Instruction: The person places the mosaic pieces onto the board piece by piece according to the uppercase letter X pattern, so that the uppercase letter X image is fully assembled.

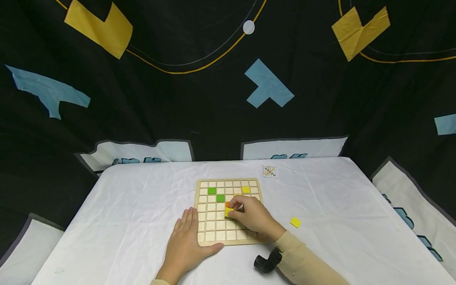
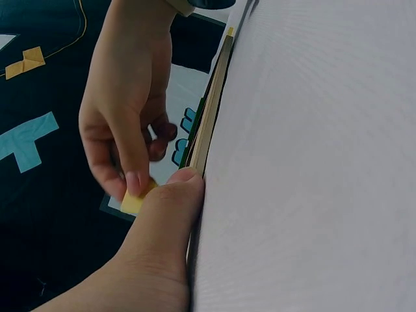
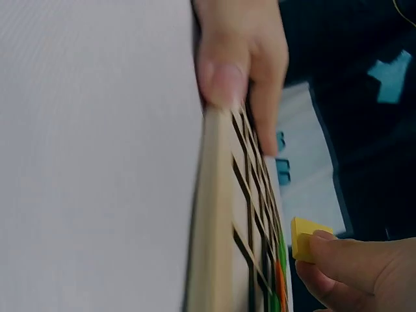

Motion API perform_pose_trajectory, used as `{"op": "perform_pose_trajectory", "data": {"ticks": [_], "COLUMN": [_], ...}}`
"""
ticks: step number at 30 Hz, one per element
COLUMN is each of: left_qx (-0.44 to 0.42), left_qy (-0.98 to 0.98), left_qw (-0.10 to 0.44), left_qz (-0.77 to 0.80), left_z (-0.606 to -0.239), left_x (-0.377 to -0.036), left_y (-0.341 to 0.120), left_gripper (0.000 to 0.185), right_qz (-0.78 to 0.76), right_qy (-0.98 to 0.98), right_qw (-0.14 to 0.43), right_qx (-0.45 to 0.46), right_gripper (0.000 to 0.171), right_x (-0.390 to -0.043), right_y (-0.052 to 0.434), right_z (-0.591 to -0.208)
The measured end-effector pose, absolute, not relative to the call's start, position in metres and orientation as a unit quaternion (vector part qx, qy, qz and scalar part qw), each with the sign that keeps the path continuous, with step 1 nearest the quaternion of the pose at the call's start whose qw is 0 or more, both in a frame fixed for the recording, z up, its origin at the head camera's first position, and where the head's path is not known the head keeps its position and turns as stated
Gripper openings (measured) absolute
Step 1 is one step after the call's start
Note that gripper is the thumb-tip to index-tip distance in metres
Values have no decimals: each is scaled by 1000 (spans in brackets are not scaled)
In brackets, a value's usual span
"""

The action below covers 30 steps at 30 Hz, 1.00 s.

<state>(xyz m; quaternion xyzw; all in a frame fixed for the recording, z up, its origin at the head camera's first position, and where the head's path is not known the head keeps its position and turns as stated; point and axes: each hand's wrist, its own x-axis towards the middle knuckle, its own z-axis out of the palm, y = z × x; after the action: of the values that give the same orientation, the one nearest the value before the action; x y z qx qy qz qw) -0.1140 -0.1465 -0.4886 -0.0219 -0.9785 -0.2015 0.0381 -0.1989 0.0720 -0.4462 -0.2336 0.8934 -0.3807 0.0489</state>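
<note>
A wooden grid board (image 1: 228, 242) lies on the white table, its cells mostly pale. Green tiles (image 1: 211, 190), a yellow tile (image 1: 246, 190) and a partly hidden orange tile (image 1: 227, 204) sit in some cells. My right hand (image 1: 251, 213) pinches a yellow square tile (image 3: 302, 239) between thumb and fingers, held just above the board's middle. My left hand (image 1: 185, 239) lies flat along the board's left edge, fingers straight, the thumb (image 2: 188, 175) touching the near edge. Some cells are hidden beneath the right hand.
A loose yellow tile (image 1: 295, 222) lies on the table right of the board. Behind the board is a small card with a coloured grid pattern (image 1: 270, 171). A black strap piece (image 1: 268, 261) is at the right wrist. Dark patterned cloth (image 1: 199, 111) hangs behind the table.
</note>
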Motion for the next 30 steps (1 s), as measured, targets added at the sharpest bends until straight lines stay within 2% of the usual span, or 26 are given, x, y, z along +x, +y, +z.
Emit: {"op": "perform_pose_trajectory", "data": {"ticks": [16, 24, 30], "left_qx": [-23, -25, -27], "left_qy": [-979, -979, -978], "left_qw": [39, 43, 48], "left_qz": [-198, -200, -201], "left_z": [-489, -489, -488], "left_x": [-114, -114, -113], "left_y": [-147, -146, -147], "left_gripper": [138, 138, 137], "right_qz": [-315, -287, -274], "right_qy": [911, 917, 916], "right_qw": [41, 16, 9], "right_qx": [-262, -278, -292], "right_gripper": [7, 18, 18], "right_x": [-199, -198, -197], "right_y": [46, 47, 48], "right_z": [-453, -453, -452]}}
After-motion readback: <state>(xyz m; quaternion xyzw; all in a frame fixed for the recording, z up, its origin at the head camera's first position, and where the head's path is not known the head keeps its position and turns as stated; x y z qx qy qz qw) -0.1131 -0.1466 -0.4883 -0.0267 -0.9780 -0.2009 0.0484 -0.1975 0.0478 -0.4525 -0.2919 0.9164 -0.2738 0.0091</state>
